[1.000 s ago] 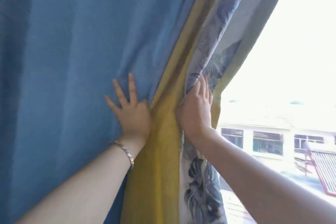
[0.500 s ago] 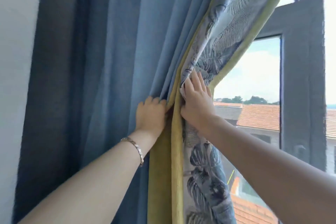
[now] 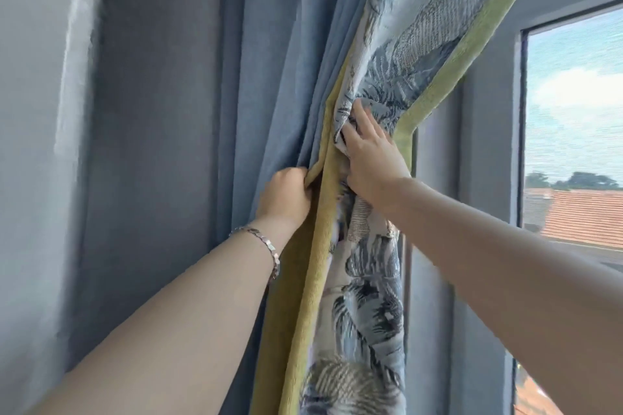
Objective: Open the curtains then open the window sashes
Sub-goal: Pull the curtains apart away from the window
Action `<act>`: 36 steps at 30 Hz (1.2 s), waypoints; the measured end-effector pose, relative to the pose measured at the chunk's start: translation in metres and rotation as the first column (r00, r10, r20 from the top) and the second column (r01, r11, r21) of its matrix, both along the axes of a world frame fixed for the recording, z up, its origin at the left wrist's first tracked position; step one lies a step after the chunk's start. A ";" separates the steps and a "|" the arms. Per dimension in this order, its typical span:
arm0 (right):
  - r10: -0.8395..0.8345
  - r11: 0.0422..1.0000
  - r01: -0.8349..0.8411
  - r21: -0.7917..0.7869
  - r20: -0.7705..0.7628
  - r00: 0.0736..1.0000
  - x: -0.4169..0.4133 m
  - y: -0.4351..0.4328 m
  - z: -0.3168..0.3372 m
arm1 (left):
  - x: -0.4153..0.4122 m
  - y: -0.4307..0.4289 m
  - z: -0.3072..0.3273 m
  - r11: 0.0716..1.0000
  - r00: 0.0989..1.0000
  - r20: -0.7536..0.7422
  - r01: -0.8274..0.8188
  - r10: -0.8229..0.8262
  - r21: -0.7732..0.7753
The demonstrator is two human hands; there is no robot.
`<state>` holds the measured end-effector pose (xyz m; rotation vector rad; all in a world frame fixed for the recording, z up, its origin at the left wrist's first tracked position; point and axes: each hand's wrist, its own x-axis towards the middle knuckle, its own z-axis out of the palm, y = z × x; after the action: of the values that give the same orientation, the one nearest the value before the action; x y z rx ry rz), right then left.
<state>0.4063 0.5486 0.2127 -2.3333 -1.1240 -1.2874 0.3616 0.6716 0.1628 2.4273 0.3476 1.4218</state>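
A blue curtain (image 3: pixel 286 61) with a yellow-green border and a leaf-printed reverse side hangs bunched at the left of the window. My left hand (image 3: pixel 286 194), a bracelet on its wrist, is closed on the blue folds next to the yellow border. My right hand (image 3: pixel 371 158) presses and grips the printed side of the curtain just right of it. The grey window frame (image 3: pixel 488 152) stands uncovered behind the curtain's edge. Its pane (image 3: pixel 573 111) shows sky and orange roofs through a mesh. No handle is visible.
A grey wall (image 3: pixel 50 145) runs down the left side, beside the gathered curtain. Both my forearms reach up from the bottom of the view. The curtain's upper part still slants across the top of the window frame.
The curtain has been pushed left and bunched against the wall. My left hand went from flat with spread fingers to closed on the folds. More of the window frame and pane is uncovered.
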 end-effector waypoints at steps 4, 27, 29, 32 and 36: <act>0.092 0.993 -0.093 -0.079 -0.013 0.996 0.046 0.070 0.006 | 0.031 0.062 0.009 0.977 0.975 -0.058 -0.213 0.213 0.006; 0.444 0.895 -0.370 0.249 -0.413 0.795 0.022 0.067 -0.051 | 0.017 0.065 -0.052 0.908 0.922 -0.191 -0.371 0.336 -0.195; 0.418 0.904 -0.319 0.285 -0.436 0.797 -0.002 0.038 -0.058 | -0.006 0.037 -0.060 0.922 0.939 -0.205 -0.318 0.275 -0.221; 0.349 0.932 -0.239 0.273 -0.495 0.796 -0.037 -0.004 -0.068 | -0.042 -0.012 -0.069 0.920 0.969 -0.185 -0.218 0.164 -0.327; 0.263 0.945 -0.121 0.304 -0.484 0.835 -0.060 -0.070 -0.078 | -0.085 -0.064 -0.078 0.867 0.996 -0.046 -0.088 0.075 -0.491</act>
<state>0.3466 0.4784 0.1347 -2.1097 -0.9105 -0.6200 0.2767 0.6076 0.0844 2.0285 0.7307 1.1548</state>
